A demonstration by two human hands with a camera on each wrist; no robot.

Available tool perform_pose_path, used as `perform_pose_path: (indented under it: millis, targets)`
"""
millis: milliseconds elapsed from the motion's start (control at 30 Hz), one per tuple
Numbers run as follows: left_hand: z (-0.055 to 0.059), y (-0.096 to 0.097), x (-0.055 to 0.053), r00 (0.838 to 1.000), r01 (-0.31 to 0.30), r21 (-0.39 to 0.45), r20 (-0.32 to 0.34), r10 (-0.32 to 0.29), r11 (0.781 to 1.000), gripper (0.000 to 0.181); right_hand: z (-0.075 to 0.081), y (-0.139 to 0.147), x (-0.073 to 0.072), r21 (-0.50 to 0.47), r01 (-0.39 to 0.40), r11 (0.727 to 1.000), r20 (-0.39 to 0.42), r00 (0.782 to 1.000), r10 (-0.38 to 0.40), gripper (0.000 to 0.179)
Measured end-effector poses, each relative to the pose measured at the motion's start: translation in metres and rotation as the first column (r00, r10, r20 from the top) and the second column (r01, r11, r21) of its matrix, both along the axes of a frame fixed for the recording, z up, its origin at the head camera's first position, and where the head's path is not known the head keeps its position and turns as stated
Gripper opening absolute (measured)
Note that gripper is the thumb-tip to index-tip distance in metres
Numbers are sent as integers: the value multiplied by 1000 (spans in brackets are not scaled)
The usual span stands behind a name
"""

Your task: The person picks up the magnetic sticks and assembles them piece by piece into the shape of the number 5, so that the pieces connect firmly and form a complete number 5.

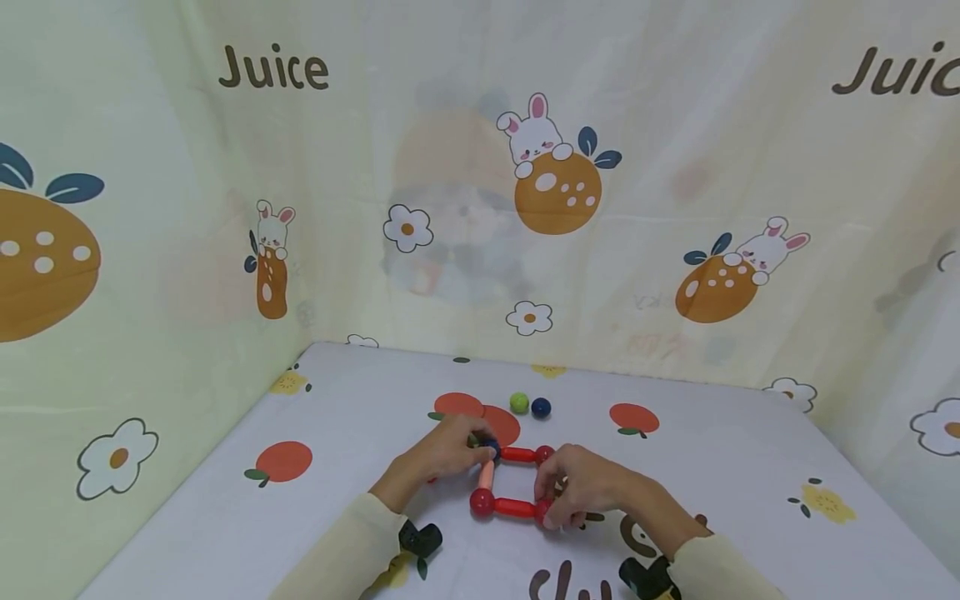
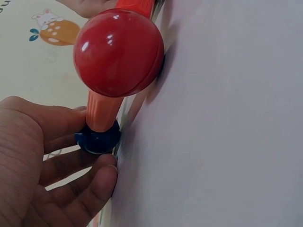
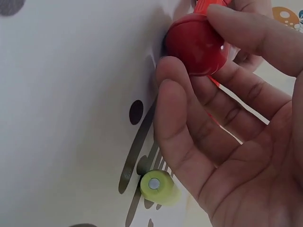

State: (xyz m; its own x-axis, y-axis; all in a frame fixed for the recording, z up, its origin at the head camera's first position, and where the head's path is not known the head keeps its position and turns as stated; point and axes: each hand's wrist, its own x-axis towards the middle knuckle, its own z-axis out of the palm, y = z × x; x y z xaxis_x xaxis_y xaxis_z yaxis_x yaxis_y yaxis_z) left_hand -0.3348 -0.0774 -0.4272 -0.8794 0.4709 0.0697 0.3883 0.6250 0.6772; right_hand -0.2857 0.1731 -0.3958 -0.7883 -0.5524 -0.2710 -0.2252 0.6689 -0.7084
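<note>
Printed cloth walls (image 1: 450,75) behind a pale desk (image 1: 712,475). Head view: four-cornered frame (image 1: 519,455) on desk: three red balls (image 1: 482,502), one blue ball (image 1: 492,451), two red rods (image 1: 514,507), one orange rod (image 1: 487,476); right side hidden by right hand (image 1: 583,487). Beyond, loose: one green ball (image 1: 519,403), one navy ball (image 1: 541,407). Left wrist: left hand (image 2: 57,161), fingers curled, pinches blue ball, partly covered. Right wrist: right hand pinches one red ball, other fingers loosely bent; one yellow-green rod (image 3: 160,191) nearby, length hard to make out.
</note>
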Motion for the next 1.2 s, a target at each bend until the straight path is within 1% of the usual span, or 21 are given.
perform_pose_path:
  millis: [200,433,533,700,833,933,1033,1133,1200]
  targets:
    - [-2,0,0,1000,9,-3,-12,-9,1000,14,0,0,0,10,9,1000,-15,1000,-9,18]
    - [-3,0,0,1000,8,3,6,-8,1000,18,-1,0,1,6,45,999,1,999,-45,20]
    - [-4,-1,0,1000,9,2,3,-9,1000,19,-2,0,1,6,55,998,2,998,-55,21]
    - [-5,-1,0,999,17,-20,-30,-17,1000,24,-2,1,0,8,62,998,-18,998,-62,21]
    - [-5,0,-1,997,25,-43,-74,-28,999,28,-1,1,1,6,79,997,-28,996,-79,21]
    - [-6,1,-2,994,33,-46,-102,-38,998,29,0,2,1,7,88,996,-36,995,-88,22]
    - [-6,2,-2,992,32,-45,-122,-37,998,28,2,3,0,13,91,996,-67,994,-90,21]
    - [-6,2,-2,990,18,-46,-136,-24,999,28,3,6,-4,24,97,995,-137,986,-92,21]
    - [-5,2,-1,991,4,-45,-135,-10,999,28,3,9,-6,32,109,994,-190,977,-101,20]
